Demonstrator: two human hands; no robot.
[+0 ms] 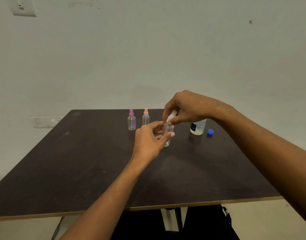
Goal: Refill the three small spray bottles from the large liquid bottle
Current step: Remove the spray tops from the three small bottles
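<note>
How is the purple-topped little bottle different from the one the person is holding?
The purple-topped bottle stands untouched on the table; the held bottle is gripped by the left hand. The purple-topped bottle's top is purple; the held bottle's is whitish, pinched by the right hand. Both are small, clear spray bottles.

Table (pixel 79 161) — purple sprayer (pixel 131 121), pink sprayer (pixel 145 118), large bottle (pixel 197 127), cap (pixel 210 132).

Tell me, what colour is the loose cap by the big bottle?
The cap is blue; head view.
</note>
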